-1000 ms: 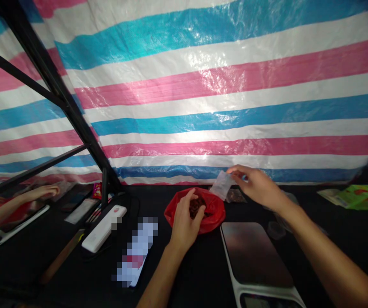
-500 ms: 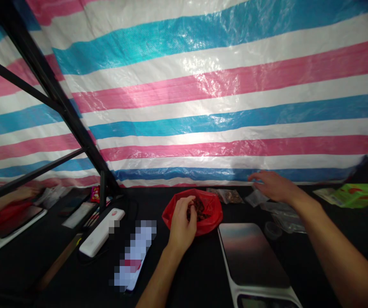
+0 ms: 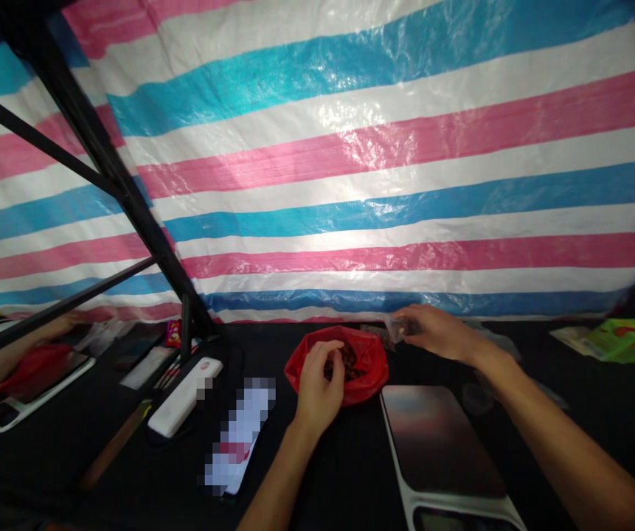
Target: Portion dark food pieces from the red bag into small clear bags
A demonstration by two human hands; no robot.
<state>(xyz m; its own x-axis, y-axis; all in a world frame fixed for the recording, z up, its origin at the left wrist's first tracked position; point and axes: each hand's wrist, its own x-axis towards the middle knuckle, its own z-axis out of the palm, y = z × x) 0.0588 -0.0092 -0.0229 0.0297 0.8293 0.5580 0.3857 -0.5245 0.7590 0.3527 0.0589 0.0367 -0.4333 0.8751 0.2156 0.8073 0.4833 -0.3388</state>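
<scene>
A red plastic bag (image 3: 369, 359) lies open on the black table, with dark brownish bits inside. My left hand (image 3: 320, 385) rests at its near rim, fingers curled into the bag on some of those bits. My right hand (image 3: 437, 332) is just behind and to the right of the bag, fingers pinched on a small clear pouch (image 3: 393, 328) that holds something dark. A flat kitchen scale (image 3: 439, 446) with a shiny plate sits right of my left hand, under my right forearm.
A white power strip (image 3: 184, 396) and a phone (image 3: 238, 435) lie left of the bag. Green packets (image 3: 621, 337) sit at the far right. A striped tarp hangs behind the table, and a black frame with a mirror stands at left, reflecting an arm.
My right hand put down the empty clear pouch at the right, then came back left and took up the small filled pouch behind the red bag. My left hand stayed in the bag.
</scene>
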